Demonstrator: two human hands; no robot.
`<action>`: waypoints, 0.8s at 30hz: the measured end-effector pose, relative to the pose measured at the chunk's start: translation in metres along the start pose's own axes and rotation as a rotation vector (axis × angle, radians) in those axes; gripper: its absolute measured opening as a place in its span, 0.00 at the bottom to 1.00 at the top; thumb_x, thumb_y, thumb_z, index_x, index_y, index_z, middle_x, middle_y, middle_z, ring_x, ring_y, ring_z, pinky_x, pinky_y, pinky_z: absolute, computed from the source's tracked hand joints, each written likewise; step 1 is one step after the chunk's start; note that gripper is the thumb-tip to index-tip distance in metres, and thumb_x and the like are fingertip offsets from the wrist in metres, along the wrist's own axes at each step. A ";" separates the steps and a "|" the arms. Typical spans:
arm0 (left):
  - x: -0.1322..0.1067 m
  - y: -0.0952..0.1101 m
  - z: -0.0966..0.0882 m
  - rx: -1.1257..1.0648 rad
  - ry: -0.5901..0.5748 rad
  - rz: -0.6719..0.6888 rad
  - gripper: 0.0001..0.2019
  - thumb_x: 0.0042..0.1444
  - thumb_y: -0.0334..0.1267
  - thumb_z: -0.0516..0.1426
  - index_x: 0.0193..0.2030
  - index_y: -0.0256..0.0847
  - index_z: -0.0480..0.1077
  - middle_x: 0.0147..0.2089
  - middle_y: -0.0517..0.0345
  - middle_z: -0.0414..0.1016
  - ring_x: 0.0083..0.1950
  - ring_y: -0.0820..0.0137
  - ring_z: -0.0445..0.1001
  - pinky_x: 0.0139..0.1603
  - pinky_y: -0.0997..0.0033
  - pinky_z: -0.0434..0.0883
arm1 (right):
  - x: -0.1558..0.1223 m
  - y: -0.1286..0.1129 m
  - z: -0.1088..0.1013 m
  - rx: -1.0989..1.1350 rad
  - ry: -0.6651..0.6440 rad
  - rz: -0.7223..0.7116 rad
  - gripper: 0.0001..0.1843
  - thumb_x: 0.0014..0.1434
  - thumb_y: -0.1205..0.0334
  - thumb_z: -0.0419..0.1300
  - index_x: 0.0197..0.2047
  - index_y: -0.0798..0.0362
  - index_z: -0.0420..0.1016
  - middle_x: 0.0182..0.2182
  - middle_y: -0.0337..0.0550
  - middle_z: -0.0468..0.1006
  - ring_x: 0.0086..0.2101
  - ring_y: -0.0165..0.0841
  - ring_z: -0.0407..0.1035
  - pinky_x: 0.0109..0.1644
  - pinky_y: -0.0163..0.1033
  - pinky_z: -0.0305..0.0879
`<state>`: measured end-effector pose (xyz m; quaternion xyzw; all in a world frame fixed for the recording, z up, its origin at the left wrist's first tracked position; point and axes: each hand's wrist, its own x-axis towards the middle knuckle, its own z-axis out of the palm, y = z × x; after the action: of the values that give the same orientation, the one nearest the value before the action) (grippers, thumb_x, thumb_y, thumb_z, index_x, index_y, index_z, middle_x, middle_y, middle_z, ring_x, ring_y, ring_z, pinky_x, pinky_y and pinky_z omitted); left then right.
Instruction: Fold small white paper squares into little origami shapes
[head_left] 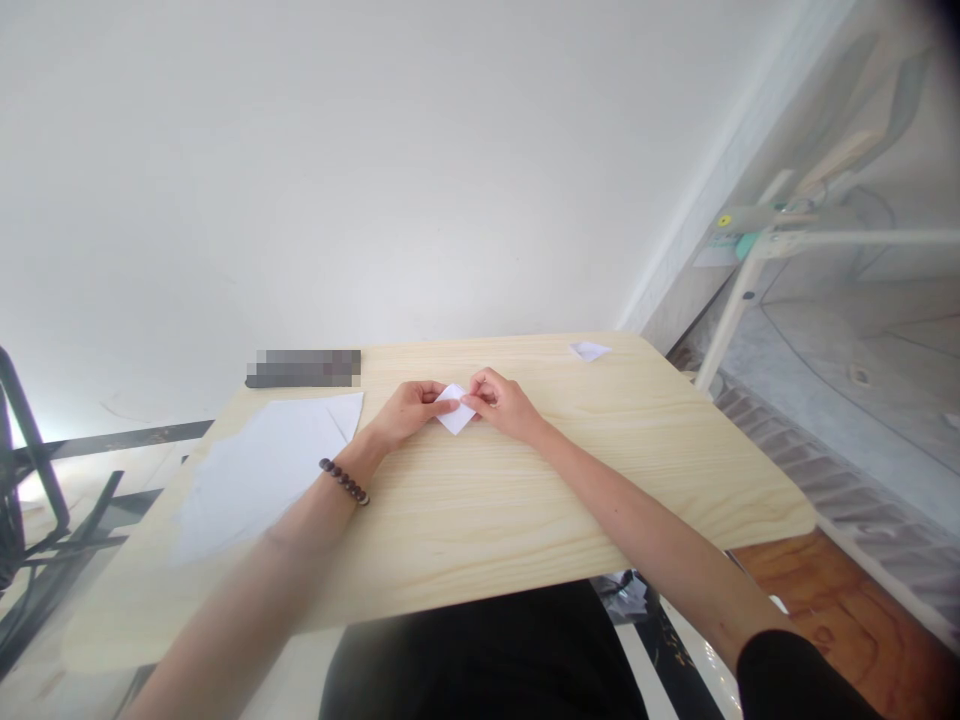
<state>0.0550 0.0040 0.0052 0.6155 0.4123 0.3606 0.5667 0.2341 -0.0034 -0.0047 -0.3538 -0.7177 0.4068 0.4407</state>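
A small diamond-shaped piece of folded white paper (456,418) is between my two hands, over the middle of the table. My left hand (411,410) grips its left corner, thumb on top and fingers behind. With thumb and fingers closed, my right hand (501,402) pinches the right corner. The undersides of the paper and some fingertips are hidden. A bracelet of dark beads (344,481) circles my left wrist.
Several white paper sheets (255,465) lie at the table's left, partly under my left forearm. A dark blurred-out object (304,370) sits behind them. Another folded paper (589,351) rests at the back right of the wooden table (675,480). A white wall (420,180) rises behind.
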 end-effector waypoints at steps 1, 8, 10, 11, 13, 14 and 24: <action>0.000 0.001 0.001 -0.009 0.006 -0.003 0.14 0.40 0.41 0.62 0.34 0.35 0.72 0.32 0.54 0.75 0.32 0.69 0.71 0.33 0.72 0.66 | 0.000 0.000 0.000 0.004 0.002 -0.004 0.09 0.50 0.57 0.55 0.31 0.52 0.58 0.22 0.34 0.67 0.24 0.27 0.67 0.27 0.33 0.67; -0.002 0.002 0.001 -0.084 0.022 -0.027 0.19 0.40 0.43 0.62 0.39 0.34 0.71 0.35 0.52 0.75 0.37 0.66 0.72 0.41 0.66 0.67 | 0.001 0.004 -0.002 -0.034 0.048 -0.004 0.10 0.51 0.56 0.54 0.31 0.52 0.58 0.23 0.34 0.66 0.24 0.26 0.66 0.26 0.32 0.66; -0.001 0.000 -0.003 -0.123 -0.019 -0.050 0.20 0.40 0.43 0.62 0.41 0.34 0.71 0.35 0.52 0.76 0.39 0.65 0.72 0.43 0.65 0.67 | 0.001 0.005 -0.002 -0.044 0.051 -0.007 0.10 0.51 0.56 0.54 0.32 0.52 0.58 0.23 0.34 0.66 0.24 0.26 0.66 0.26 0.32 0.65; -0.001 -0.001 -0.005 -0.139 -0.035 -0.064 0.21 0.40 0.42 0.62 0.41 0.33 0.71 0.35 0.52 0.76 0.40 0.65 0.72 0.44 0.64 0.67 | 0.001 0.005 -0.002 -0.046 0.048 -0.009 0.10 0.51 0.56 0.54 0.32 0.52 0.58 0.23 0.34 0.67 0.24 0.26 0.66 0.26 0.32 0.65; 0.000 -0.002 -0.008 -0.159 -0.055 -0.084 0.21 0.40 0.42 0.62 0.41 0.33 0.72 0.35 0.51 0.76 0.40 0.64 0.72 0.44 0.63 0.67 | 0.001 0.005 -0.002 -0.044 0.040 -0.012 0.10 0.51 0.56 0.54 0.32 0.52 0.58 0.24 0.35 0.67 0.25 0.27 0.66 0.26 0.32 0.65; 0.000 -0.003 -0.009 -0.166 -0.062 -0.089 0.21 0.40 0.42 0.62 0.41 0.33 0.72 0.35 0.51 0.76 0.40 0.64 0.72 0.44 0.63 0.68 | 0.001 0.005 -0.002 -0.043 0.036 -0.011 0.10 0.51 0.56 0.54 0.32 0.52 0.58 0.24 0.35 0.68 0.25 0.27 0.66 0.26 0.32 0.65; 0.000 -0.003 -0.009 -0.130 -0.059 -0.087 0.18 0.42 0.41 0.61 0.41 0.35 0.72 0.36 0.53 0.76 0.39 0.67 0.72 0.43 0.68 0.69 | 0.001 0.005 -0.002 -0.020 0.034 0.000 0.11 0.51 0.55 0.55 0.32 0.52 0.58 0.23 0.35 0.68 0.24 0.27 0.67 0.27 0.33 0.66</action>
<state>0.0464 0.0080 0.0026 0.5691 0.3976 0.3434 0.6326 0.2368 0.0005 -0.0085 -0.3649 -0.7141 0.3934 0.4496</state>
